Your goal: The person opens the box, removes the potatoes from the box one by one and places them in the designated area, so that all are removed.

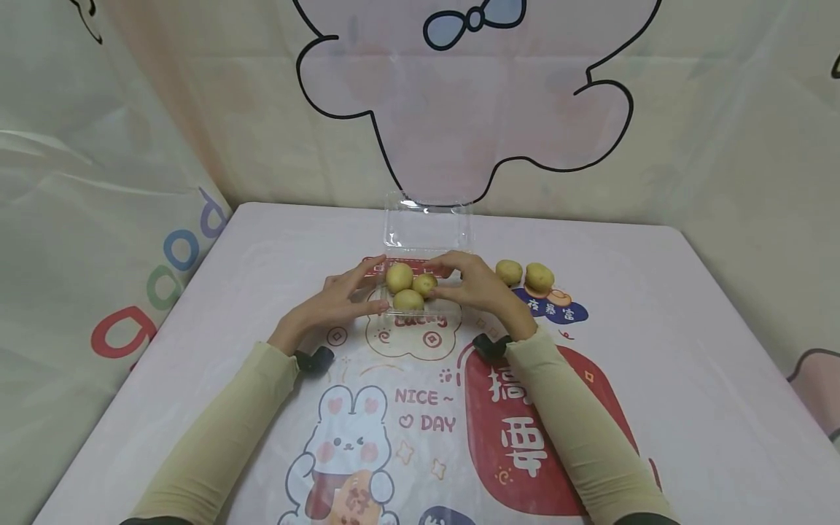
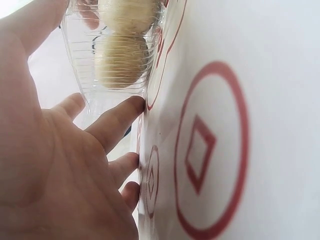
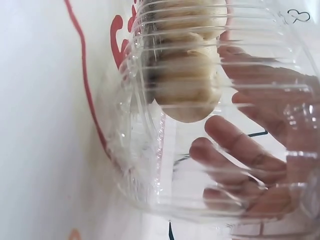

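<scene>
A clear plastic box (image 1: 429, 232) stands with its lid raised at the back. Inside it lie a large potato (image 1: 399, 278), another potato (image 1: 408, 300) at the front and a small potato (image 1: 424, 284) at the right. My left hand (image 1: 331, 300) holds the box's left side, thumb at the front corner and forefinger towards the back. Over the right side, my right hand (image 1: 467, 281) has its thumb and forefinger about the small potato. Through the ribbed plastic in the right wrist view, the other fingers (image 3: 227, 137) hang loosely bent; their exact contact is partly hidden.
To the right of my right hand, a potato (image 1: 508, 272) and another potato (image 1: 539, 278) lie on the table. A printed white cloth (image 1: 656, 313) covers the tabletop. Behind the table hangs a patterned curtain (image 1: 249, 131).
</scene>
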`<state>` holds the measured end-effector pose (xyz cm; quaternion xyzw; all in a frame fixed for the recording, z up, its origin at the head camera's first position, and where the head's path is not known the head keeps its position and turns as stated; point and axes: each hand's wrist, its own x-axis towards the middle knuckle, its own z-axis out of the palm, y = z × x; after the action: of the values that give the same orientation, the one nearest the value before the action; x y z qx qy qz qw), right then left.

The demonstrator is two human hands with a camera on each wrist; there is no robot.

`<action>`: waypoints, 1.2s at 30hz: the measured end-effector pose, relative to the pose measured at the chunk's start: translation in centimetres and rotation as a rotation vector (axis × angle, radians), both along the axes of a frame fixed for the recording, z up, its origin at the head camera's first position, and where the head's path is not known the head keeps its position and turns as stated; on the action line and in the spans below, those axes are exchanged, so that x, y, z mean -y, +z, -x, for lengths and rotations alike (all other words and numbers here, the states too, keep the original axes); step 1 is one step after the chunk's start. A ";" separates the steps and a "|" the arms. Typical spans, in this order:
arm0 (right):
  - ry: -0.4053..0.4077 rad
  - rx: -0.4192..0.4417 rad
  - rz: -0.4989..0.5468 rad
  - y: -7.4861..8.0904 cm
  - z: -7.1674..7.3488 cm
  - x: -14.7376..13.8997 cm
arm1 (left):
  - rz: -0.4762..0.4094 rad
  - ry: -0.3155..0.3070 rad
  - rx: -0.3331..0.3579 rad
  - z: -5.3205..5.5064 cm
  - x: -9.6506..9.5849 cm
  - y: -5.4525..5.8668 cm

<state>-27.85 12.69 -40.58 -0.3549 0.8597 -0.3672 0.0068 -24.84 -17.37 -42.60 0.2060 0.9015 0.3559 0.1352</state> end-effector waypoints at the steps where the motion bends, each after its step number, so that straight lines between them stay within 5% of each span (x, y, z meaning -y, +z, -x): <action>1: -0.002 0.001 -0.001 -0.1 0.1 0.0 | 0.001 -0.001 0.000 0.0 0.0 0.0; 21: -0.021 0.055 -0.031 -0.1 0.4 0.4 | -0.008 -0.008 -0.006 0.1 0.0 -0.1; 36: -0.069 0.068 -0.183 0.3 0.3 1.0 | -0.006 -0.005 -0.004 0.0 -0.1 0.0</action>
<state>-28.16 11.69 -40.23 -0.3103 0.9007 -0.2991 0.0553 -24.83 -17.27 -42.61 0.2096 0.9001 0.3579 0.1336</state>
